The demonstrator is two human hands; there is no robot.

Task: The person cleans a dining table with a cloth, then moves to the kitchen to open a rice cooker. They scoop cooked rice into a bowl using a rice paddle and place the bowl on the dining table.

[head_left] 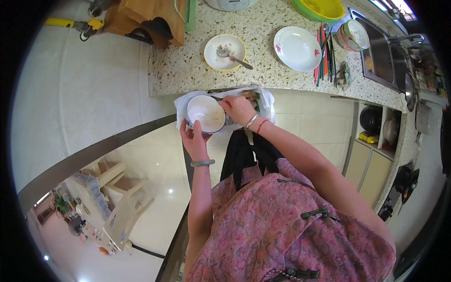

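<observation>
My left hand (pixel 194 138) grips a white bowl (pixel 206 113) with a blue rim, thumb over its near edge. The bowl is tilted so its inside faces up at me, and a few small food bits cling to it. At the bowl's right rim, my right hand (pixel 238 109) has its fingers pinched together; what they hold, if anything, is hidden. Both hands are over an opened white plastic bag (pixel 268 104) at the counter's front edge, with brownish scraps (pixel 251 97) inside. On the counter beyond lies a yellow-rimmed plate (pixel 212 44) bearing a metal spoon (pixel 239 61) and food remains.
A white plate with pink flowers (pixel 296 49) is on the speckled counter (pixel 183 70), left of several chopsticks (pixel 324 58). Stacked bowls (pixel 353 35) stand by the sink (pixel 378 51), near a green and yellow basket (pixel 322 8). A wooden block (pixel 152 19) is at the far left.
</observation>
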